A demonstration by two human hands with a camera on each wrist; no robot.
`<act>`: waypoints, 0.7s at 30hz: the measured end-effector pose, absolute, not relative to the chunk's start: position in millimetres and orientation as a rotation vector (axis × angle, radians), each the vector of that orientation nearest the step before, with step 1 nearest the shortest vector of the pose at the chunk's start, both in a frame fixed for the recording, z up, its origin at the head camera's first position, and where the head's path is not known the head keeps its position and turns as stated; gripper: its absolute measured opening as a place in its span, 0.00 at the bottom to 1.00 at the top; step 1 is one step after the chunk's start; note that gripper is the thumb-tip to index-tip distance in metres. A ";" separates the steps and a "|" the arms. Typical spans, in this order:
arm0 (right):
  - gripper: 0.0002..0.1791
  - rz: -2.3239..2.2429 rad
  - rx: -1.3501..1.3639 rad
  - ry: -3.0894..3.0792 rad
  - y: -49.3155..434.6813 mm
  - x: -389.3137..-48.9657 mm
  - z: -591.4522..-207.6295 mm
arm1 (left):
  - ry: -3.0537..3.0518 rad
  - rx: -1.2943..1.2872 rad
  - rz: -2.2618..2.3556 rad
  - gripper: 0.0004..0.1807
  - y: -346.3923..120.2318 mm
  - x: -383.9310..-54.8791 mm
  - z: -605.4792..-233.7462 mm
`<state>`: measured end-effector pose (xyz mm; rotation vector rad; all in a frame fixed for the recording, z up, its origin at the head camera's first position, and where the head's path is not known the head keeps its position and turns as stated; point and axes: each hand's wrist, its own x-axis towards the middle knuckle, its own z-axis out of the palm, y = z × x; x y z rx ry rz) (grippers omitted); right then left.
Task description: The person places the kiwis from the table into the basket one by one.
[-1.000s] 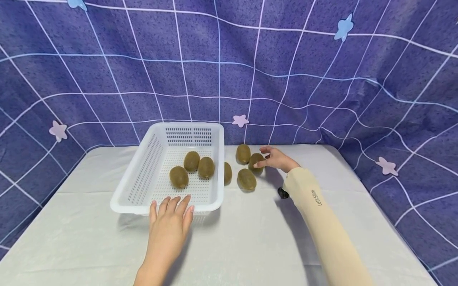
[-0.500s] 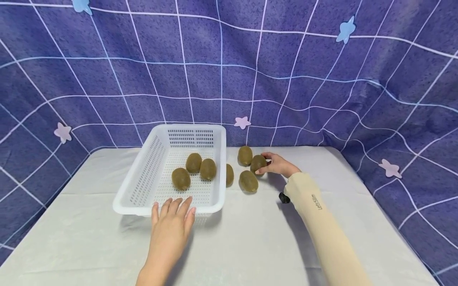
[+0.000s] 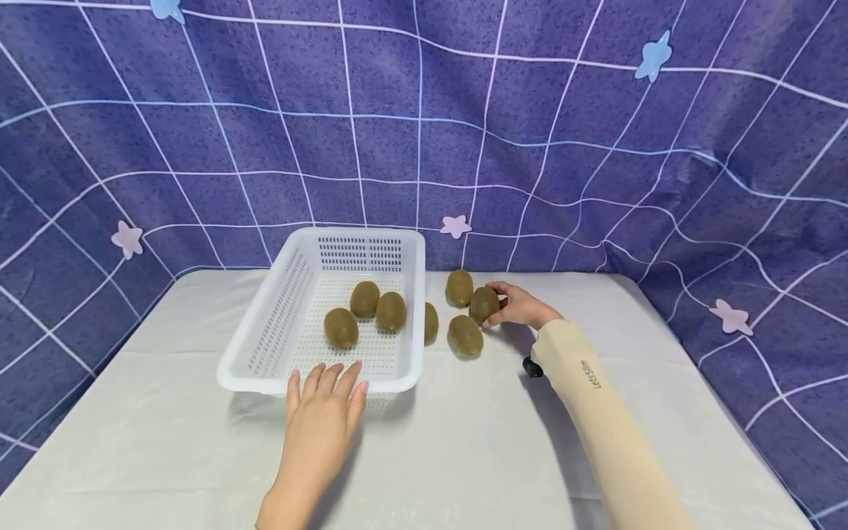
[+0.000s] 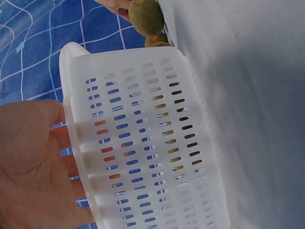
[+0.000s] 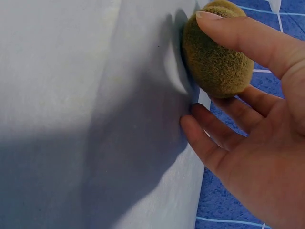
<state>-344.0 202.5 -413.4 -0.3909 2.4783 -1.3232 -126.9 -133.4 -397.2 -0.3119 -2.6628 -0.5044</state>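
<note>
My right hand [image 3: 520, 308] holds a brown kiwi [image 3: 484, 306] at the table's back right. In the right wrist view, the thumb lies across one side of this kiwi [image 5: 217, 59], with fingers at its other side. Other kiwis sit close by: one behind [image 3: 459, 288], one in front [image 3: 466, 336], and one partly hidden by the basket [image 3: 431, 322]. My left hand [image 3: 321, 427] rests on the front rim of a white plastic basket [image 3: 232, 372], fingers extended over the edge. Through the slots in the left wrist view, bits of the fingers show behind the wall [image 4: 138, 129].
Inside the basket lie three kiwis, at the left [image 3: 341, 328], back [image 3: 364, 299] and right [image 3: 391, 312]. A white cloth [image 3: 464, 442] covers the table. Behind hangs a blue-purple curtain [image 3: 371, 147] with star shapes. A small black object [image 3: 532, 366] shows beside the right sleeve.
My right hand's fingers have closed in round the kiwi, which still sits among the others. The left hand stays on the basket rim. The head view has shifted slightly.
</note>
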 end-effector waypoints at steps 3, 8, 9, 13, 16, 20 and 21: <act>0.48 -1.330 -0.395 2.478 204.3 -345.4 -415.3 | -2.667 -0.309 -0.502 0.21 -133.5 -127.1 -397.4; 0.46 -1.338 -0.412 2.485 206.1 -346.9 -417.0 | -2.659 -0.312 -0.498 0.21 -133.2 -126.7 -396.4; 0.46 -1.335 -0.418 2.488 206.4 -346.8 -416.8 | -2.656 -0.314 -0.496 0.20 -133.0 -126.6 -396.1; 0.45 -1.329 -0.431 2.502 206.8 -346.4 -414.8 | -2.648 -0.316 -0.496 0.20 -132.6 -126.2 -395.3; 0.44 -1.321 -0.433 2.517 206.0 -346.6 -412.5 | -2.648 -0.317 -0.499 0.20 -132.5 -125.9 -395.2; 0.45 -1.303 -0.415 2.540 204.3 -347.4 -409.0 | -2.641 -0.320 -0.500 0.20 -132.6 -126.2 -395.8; 0.45 -1.298 -0.411 2.542 203.7 -347.4 -408.0 | -2.637 -0.320 -0.499 0.20 -132.7 -126.3 -396.1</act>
